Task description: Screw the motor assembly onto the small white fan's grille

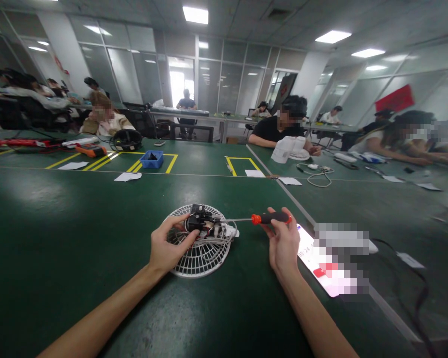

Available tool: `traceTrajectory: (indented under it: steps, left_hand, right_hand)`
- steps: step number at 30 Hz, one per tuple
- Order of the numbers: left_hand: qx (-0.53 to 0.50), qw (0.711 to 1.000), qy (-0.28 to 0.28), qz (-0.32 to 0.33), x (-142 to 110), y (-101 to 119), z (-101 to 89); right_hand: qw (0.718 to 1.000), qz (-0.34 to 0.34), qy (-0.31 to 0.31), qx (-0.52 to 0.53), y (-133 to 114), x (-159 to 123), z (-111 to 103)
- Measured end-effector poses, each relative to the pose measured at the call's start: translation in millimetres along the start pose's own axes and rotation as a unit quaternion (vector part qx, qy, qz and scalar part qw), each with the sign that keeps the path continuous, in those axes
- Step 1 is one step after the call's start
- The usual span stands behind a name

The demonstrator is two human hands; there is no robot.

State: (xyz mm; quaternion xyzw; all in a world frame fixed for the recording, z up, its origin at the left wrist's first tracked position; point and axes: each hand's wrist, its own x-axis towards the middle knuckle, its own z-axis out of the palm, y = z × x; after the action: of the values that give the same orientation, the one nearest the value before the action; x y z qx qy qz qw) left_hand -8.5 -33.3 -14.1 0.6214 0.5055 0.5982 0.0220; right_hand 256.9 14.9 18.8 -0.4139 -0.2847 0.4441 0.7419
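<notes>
A round white fan grille [199,263] lies on the green table in front of me. Over it sits a black fan motor assembly [198,218] with white wires and small fittings. My left hand [169,243] grips the motor between thumb and fingers at its left side. My right hand [283,243] is closed around the red-and-black handle of a screwdriver [271,218]. The screwdriver lies nearly level, its shaft pointing left, with the tip at the right side of the motor. Whether the tip sits in a screw cannot be made out.
Right of my right hand lies a lit phone [321,266], partly blurred out. A blue bin [152,159] with dark parts stands farther back, near paper slips and yellow tape. Across the table, a person in black [280,124] sits behind white fan parts [285,149] and a coiled cable [319,174].
</notes>
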Motion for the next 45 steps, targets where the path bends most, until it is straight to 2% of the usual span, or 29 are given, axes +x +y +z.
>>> traceTrajectory:
  steps: [3, 7, 12, 19, 26, 30, 37, 45]
  left_hand:
    - [0.001, 1.0, 0.004, 0.005, -0.5, -0.4, 0.5]
    - [0.002, 1.0, 0.003, 0.014, -0.3, -0.6, 1.4]
    - [0.009, 0.999, -0.003, 0.036, -0.1, 0.6, 1.2]
    - [0.008, 0.999, -0.005, 0.053, 0.9, 4.1, -0.9]
    - [0.008, 0.998, -0.003, 0.057, 0.0, 2.8, -1.3]
    - [0.006, 0.998, -0.002, 0.055, 0.1, 2.0, -0.8]
    - [0.002, 0.998, -0.01, 0.055, 0.0, 0.8, 0.3]
    - [0.007, 0.999, -0.007, 0.052, -0.7, 0.4, 1.7]
  right_hand:
    - [1.0, 0.019, 0.0, -0.003, -1.8, -1.0, 0.4]
    - [1.0, 0.006, 0.024, 0.004, -1.1, -3.2, 2.8]
    - [1.0, 0.025, 0.004, -0.015, 5.0, -3.6, 1.0]
    - [0.996, 0.064, 0.006, 0.057, 4.5, -2.9, 1.2]
    - [0.999, 0.039, 0.009, 0.007, 3.9, -5.4, 5.0]
    - [0.997, 0.071, 0.008, -0.006, 5.0, -6.6, 5.3]
    - [0.994, 0.083, 0.015, 0.071, 0.8, -5.8, 4.2]
    - [0.998, 0.054, 0.018, -0.015, 2.7, -4.6, 4.8]
